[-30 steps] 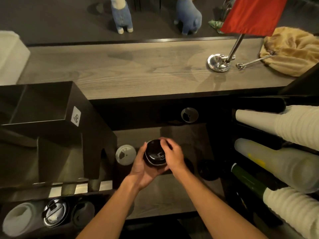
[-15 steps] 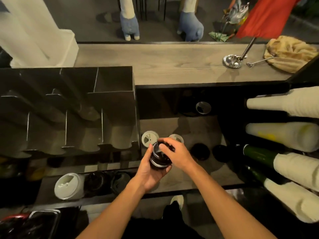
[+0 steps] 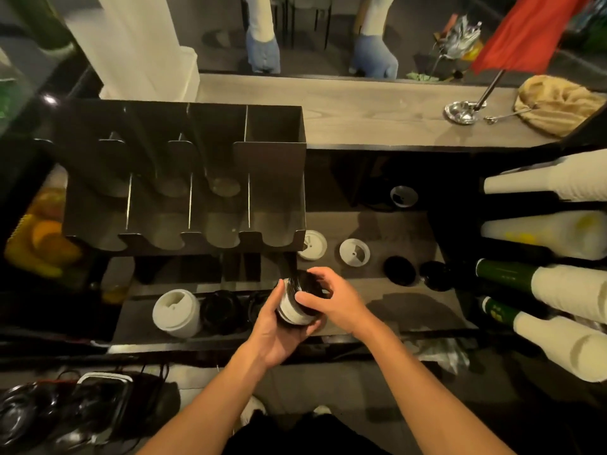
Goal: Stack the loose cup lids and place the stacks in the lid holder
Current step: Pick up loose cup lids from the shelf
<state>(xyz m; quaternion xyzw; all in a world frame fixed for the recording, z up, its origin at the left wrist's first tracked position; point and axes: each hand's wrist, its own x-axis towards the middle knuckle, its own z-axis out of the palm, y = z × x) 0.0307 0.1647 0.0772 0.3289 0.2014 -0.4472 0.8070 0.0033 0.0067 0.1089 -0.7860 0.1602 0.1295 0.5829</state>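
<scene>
A short stack of black lids (image 3: 295, 310) with a pale band on its side lies between both hands, just above the counter's near edge. My left hand (image 3: 279, 333) cups it from below and the left. My right hand (image 3: 331, 298) grips its top from the right. Loose lids lie on the counter behind: two white lids (image 3: 313, 246) (image 3: 354, 252) and two black lids (image 3: 399, 270) (image 3: 435, 275). The black lid holder (image 3: 184, 178) with several empty slots stands to the left. In a lower tray rest a white lid stack (image 3: 175, 311) and a black lid stack (image 3: 221, 311).
Sleeves of white paper cups (image 3: 565, 290) and green bottles (image 3: 505, 275) lie on racks at the right. One more lid (image 3: 403, 196) sits in the dark recess behind. A red flag on a metal stand (image 3: 463, 111) and a tan cloth (image 3: 558, 105) are on the upper wooden counter.
My view has swung left and back, bringing the whole lid holder into sight. Both hands keep hold of the black lid stack, which has tipped onto its side, nearer the lower tray.
</scene>
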